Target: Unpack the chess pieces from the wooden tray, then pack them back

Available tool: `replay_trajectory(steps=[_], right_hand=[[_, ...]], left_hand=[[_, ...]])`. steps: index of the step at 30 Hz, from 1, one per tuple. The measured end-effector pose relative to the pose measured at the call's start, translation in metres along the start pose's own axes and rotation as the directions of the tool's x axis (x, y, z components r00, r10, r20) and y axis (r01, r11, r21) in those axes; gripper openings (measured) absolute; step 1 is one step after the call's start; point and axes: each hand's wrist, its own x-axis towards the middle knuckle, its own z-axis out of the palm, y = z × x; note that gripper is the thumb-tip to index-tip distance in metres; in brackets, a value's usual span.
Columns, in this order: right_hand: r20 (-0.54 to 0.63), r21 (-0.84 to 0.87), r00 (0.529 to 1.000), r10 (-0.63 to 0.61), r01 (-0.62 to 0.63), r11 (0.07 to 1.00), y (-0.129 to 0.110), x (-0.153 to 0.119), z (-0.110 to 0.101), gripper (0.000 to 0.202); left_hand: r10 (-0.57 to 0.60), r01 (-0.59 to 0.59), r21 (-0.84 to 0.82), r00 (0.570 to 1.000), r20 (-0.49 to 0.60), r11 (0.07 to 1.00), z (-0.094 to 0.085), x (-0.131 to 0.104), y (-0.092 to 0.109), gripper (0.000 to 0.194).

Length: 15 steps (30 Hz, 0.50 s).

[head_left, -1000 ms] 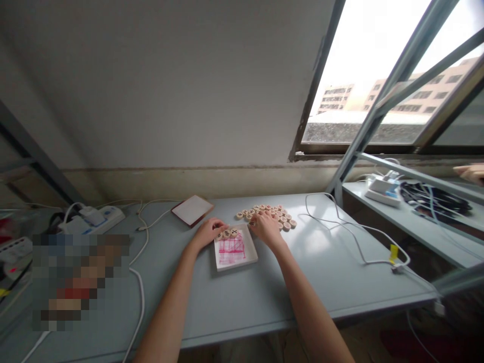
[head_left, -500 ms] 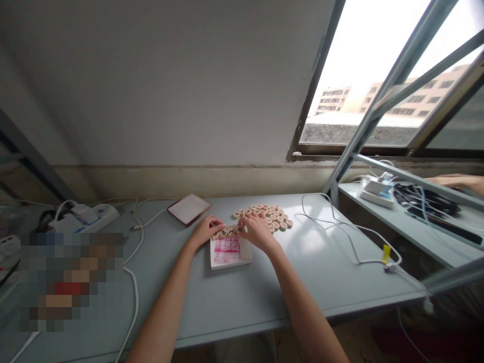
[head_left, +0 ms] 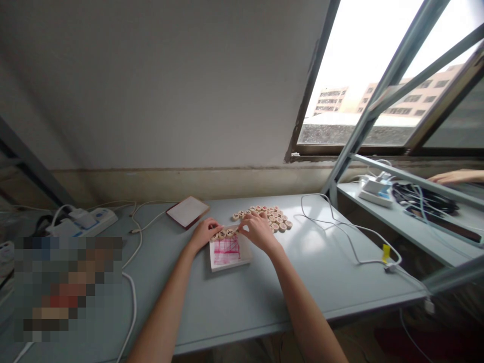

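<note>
While the white box [head_left: 230,262] lies open on the grey desk [head_left: 234,307], taken here as the centre of a clock dial, a white power strip [head_left: 106,217] with plugs in it sits between nine and ten o'clock. Between ten and eleven o'clock, nearer the box, lies a shallow box lid [head_left: 188,210] with a pale face and dark red edge. The person's left hand [head_left: 206,233] rests at the box's eleven o'clock corner, fingers curled, with the fingertips at the left end of a row of xiangqi pieces [head_left: 222,234]. These round discs, some with dark characters visible, line the box's twelve o'clock side; pink gridlines mark its floor. The right hand [head_left: 257,229] reaches in from two o'clock, thumb and forefinger drawn close together at the row's right-end piece. At two o'clock, loose xiangqi pieces [head_left: 283,220] cluster flat on the desk. Another person's hand [head_left: 459,176] extends over the neighbouring desk [head_left: 431,234], between two and three o'clock.

A pixelated patch obscures the desk toward nine o'clock. Fingers partly cover both row ends, so whether either hand grips or merely touches a disc cannot be told. The right hand also partly hides the loose cluster.
</note>
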Motion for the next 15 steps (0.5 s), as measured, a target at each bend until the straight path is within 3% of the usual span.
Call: replay_trajectory(steps=[3, 8, 11, 15], right_hand=[[-0.004, 0.015, 0.997, 0.071, -0.071, 0.997, 0.016, -0.004, -0.007, 0.012], [0.177, -0.052, 0.971, 0.164, -0.157, 0.986, 0.034, -0.009, -0.003, 0.024], [0.122, -0.07, 0.982, 0.147, -0.139, 0.988, 0.033, -0.008, -0.001, 0.016], [-0.015, 0.026, 0.991, 0.132, -0.131, 0.991, 0.027, -0.004, -0.007, 0.019]], left_hand=[[0.0, 0.0, 0.009, 1.0, -0.006, 1.0, 0.0, 0.0, 0.001, 0.029], [0.014, -0.013, 0.04, 1.0, -0.027, 0.999, 0.0, 0.001, 0.0, 0.027], [0.021, -0.019, 0.048, 0.999, -0.041, 0.999, 0.0, 0.002, 0.0, 0.026], [0.013, -0.013, 0.002, 1.0, -0.02, 1.0, -0.002, 0.001, 0.004, 0.028]])
